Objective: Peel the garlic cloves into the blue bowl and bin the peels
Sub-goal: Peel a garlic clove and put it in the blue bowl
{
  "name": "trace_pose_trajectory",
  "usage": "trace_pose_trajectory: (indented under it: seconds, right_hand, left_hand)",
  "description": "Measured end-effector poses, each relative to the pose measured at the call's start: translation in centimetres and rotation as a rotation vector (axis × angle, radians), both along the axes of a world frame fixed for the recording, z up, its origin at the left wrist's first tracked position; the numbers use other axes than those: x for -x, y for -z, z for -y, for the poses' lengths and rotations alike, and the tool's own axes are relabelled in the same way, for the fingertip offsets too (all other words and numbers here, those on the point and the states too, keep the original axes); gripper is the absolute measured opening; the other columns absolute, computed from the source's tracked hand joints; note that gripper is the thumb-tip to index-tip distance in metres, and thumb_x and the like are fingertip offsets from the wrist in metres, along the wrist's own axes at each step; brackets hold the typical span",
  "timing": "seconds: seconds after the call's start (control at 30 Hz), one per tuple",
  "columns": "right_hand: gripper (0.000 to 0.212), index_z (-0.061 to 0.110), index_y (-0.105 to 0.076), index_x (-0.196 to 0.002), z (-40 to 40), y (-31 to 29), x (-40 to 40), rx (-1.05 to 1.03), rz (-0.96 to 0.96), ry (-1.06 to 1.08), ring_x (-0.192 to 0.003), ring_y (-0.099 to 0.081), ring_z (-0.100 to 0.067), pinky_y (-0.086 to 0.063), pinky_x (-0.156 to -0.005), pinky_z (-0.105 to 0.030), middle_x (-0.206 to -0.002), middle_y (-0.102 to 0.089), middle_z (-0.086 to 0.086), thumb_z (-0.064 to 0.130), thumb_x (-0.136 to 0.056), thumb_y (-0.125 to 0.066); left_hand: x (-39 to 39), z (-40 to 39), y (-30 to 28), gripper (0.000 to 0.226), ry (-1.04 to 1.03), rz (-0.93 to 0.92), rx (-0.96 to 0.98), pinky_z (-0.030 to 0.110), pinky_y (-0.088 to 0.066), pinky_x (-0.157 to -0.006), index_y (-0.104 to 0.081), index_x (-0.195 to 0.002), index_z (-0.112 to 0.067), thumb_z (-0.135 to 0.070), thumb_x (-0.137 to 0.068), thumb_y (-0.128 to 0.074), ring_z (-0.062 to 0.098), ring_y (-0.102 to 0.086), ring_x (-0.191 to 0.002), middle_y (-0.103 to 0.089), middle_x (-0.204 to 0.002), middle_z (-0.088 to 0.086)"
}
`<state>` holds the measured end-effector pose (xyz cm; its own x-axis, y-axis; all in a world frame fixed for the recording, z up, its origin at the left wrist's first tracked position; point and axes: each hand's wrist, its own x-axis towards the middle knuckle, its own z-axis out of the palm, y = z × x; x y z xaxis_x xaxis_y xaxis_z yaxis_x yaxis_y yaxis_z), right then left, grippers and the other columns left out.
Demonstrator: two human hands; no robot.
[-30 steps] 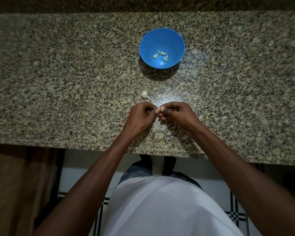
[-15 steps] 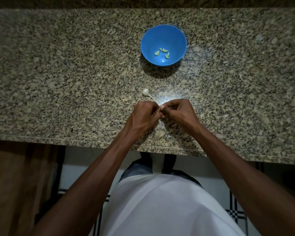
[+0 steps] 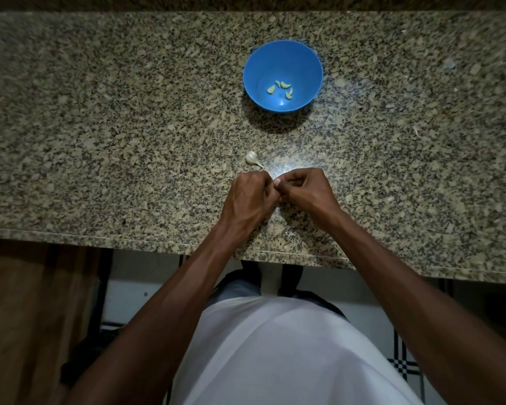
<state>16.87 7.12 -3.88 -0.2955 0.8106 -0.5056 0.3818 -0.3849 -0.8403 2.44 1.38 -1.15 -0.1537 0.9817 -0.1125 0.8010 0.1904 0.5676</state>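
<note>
You are working on a garlic clove point(image 3: 274, 185) at the middle of the frame, but it is almost wholly hidden between your fingers; only a pale sliver is showing where the two hands meet. Your left hand point(image 3: 250, 197) is curling its fingers in around that spot, and your right hand point(image 3: 303, 188) is doing the same from the other side, thumb and fingertips pinching at the same small thing, so both hands are gripping the clove above the counter.

Just above your left hand, a small garlic bulb piece point(image 3: 252, 158) with a thin stem is lying on the granite, close to your knuckles but apart from them. Further up the frame, right of centre, the blue bowl point(image 3: 283, 76) is sitting upright on the granite counter point(image 3: 100, 127), well apart from your hands. Four peeled cloves point(image 3: 281, 88) are lying loosely on its bottom.

A few pale peel scraps point(image 3: 289, 233) are lying near the counter's front edge, below your hands. Your white shirt point(image 3: 289, 352) is filling the lower middle of the frame, with a brown wooden surface point(image 3: 32, 317) at lower left.
</note>
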Motion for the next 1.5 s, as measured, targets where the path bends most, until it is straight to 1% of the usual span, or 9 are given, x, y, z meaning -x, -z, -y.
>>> trace_pose_trajectory:
  seconds: [0.2,0.27,0.5,0.63,0.8,0.97,1.2,1.3,1.5]
  right_hand:
    - [0.01,0.007,-0.078,-0.094,0.1,-0.5,-0.1,-0.007,-0.024,-0.007,-0.081,-0.079,-0.03,-0.064,-0.084,-0.056,-0.085,-0.079,-0.011,0.016,-0.093,-0.079]
    - [0.009,0.006,-0.078,-0.095,0.1,-0.7,-0.3,-0.001,-0.04,-0.008,-0.079,-0.078,-0.03,-0.065,-0.081,-0.054,-0.083,-0.079,-0.013,0.015,-0.094,-0.078]
    - [0.013,0.0,-0.076,-0.108,0.1,-1.2,-0.3,0.062,-0.165,0.051,-0.072,-0.074,-0.02,-0.062,-0.069,-0.034,-0.093,-0.076,-0.022,0.007,-0.098,-0.072]
    - [0.017,-0.001,-0.076,-0.112,0.3,-0.9,-0.2,0.085,-0.208,0.067,-0.074,-0.073,-0.021,-0.065,-0.078,-0.043,-0.097,-0.076,-0.021,0.007,-0.096,-0.074]
    - [0.017,0.004,-0.077,-0.113,0.6,-0.6,-0.1,0.133,-0.249,0.073,-0.072,-0.073,-0.017,-0.063,-0.069,-0.034,-0.093,-0.078,-0.015,0.009,-0.096,-0.073]
    - [0.015,0.005,-0.077,-0.11,0.3,-0.5,-0.4,0.101,-0.206,0.021,-0.08,-0.07,-0.03,-0.062,-0.082,-0.049,-0.099,-0.077,-0.023,0.01,-0.097,-0.074]
    - [0.023,-0.005,-0.072,-0.119,0.3,-0.6,-0.9,0.166,-0.296,0.039,-0.09,-0.073,-0.036,-0.063,-0.091,-0.049,-0.104,-0.074,-0.031,0.0,-0.097,-0.07]
    - [0.024,-0.002,-0.073,-0.119,0.2,-0.6,-0.8,0.169,-0.28,0.016,-0.093,-0.076,-0.029,-0.063,-0.088,-0.039,-0.107,-0.076,-0.024,-0.003,-0.095,-0.07]
    - [0.031,0.002,-0.072,-0.123,0.2,-0.7,-0.2,0.094,-0.22,-0.018,-0.094,-0.078,-0.034,-0.063,-0.09,-0.047,-0.102,-0.079,-0.016,0.002,-0.093,-0.076]
  left_hand:
    - [0.2,-0.1,0.1,0.022,-0.014,-0.002,0.004,0.034,-0.047,-0.05,-0.067,-0.079,-0.007,-0.018,-0.097,-0.064,0.017,-0.058,-0.057,-0.063,-0.068,0.005]
    - [0.5,-0.2,0.3,0.021,-0.015,0.049,-0.003,0.034,-0.052,-0.052,-0.07,-0.079,-0.007,-0.019,-0.096,-0.066,0.016,-0.061,-0.056,-0.064,-0.067,0.004]
    - [0.6,-0.3,0.9,0.017,-0.122,0.187,0.001,0.02,-0.057,-0.063,-0.075,-0.093,-0.009,-0.026,-0.092,-0.07,0.002,-0.065,-0.066,-0.07,-0.078,-0.003]
    - [0.7,-0.4,1.2,0.021,-0.177,0.212,0.025,0.026,-0.059,-0.069,-0.075,-0.092,-0.011,-0.031,-0.091,-0.071,0.009,-0.068,-0.074,-0.072,-0.082,-0.001]
    - [0.6,-0.3,1.3,0.013,-0.185,0.211,0.046,0.014,-0.046,-0.061,-0.067,-0.086,-0.02,-0.031,-0.089,-0.074,-0.002,-0.06,-0.07,-0.062,-0.073,-0.014]
    - [0.7,-0.3,1.5,0.016,-0.303,0.337,0.082,0.015,-0.053,-0.066,-0.074,-0.092,-0.014,-0.028,-0.088,-0.079,0.003,-0.068,-0.076,-0.072,-0.082,-0.007]
    - [2.1,0.1,1.4,0.016,-0.446,0.517,0.144,0.031,-0.062,-0.084,-0.073,-0.098,-0.01,-0.007,-0.083,-0.079,0.014,-0.072,-0.087,-0.074,-0.092,0.002]
    - [2.4,0.6,1.5,0.016,-0.42,0.514,0.115,0.032,-0.063,-0.081,-0.074,-0.098,-0.01,-0.01,-0.084,-0.082,0.015,-0.074,-0.087,-0.076,-0.093,0.001]
    - [2.0,1.1,1.7,0.022,-0.421,0.881,0.084,0.04,-0.063,-0.086,-0.077,-0.112,-0.003,-0.017,-0.094,-0.075,0.027,-0.076,-0.094,-0.079,-0.1,0.01]
